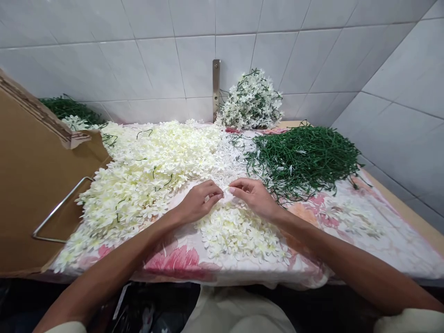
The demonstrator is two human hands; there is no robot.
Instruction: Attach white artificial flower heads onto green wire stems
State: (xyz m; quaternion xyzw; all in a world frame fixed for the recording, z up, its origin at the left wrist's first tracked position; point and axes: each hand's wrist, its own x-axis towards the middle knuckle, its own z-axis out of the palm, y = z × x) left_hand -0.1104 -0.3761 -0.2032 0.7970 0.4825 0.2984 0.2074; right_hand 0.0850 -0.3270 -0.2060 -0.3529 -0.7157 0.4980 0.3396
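At the near edge, the person's lap (239, 312) faced the cloth-covered front of the tabletop (176, 263). Both forearms entered from the lower corners, crossed that edge and converged at the middle. A low mound of cream petals (243, 233) lay between the forearms, just back from the edge, with printed cloth showing on either side of it.

Beyond the mound, the hands met almost tip to tip. The right hand (255, 196) was bent at the knuckles, its thumb and forefinger pinched on a small pale piece (226, 188). The left hand (200, 200) had its fingers curled and its thumb drawn in beside the piece; whether it also gripped could not be told.

The left side was bounded by an open cardboard box (41, 194) with a wire handle (60, 208) leaning against it. A broad heap of cream flowers (149, 166) spread from there towards the left hand, leaving a narrow strip of cloth. Right of the right forearm, a wider stretch of cloth ran to the side edge.

Farther back, white bits (227, 164) lay between the flower heap and a pile of green stems (305, 157). A flowered bunch (251, 104) stood against the tiled wall (156, 69), beside a metal strip (216, 88).
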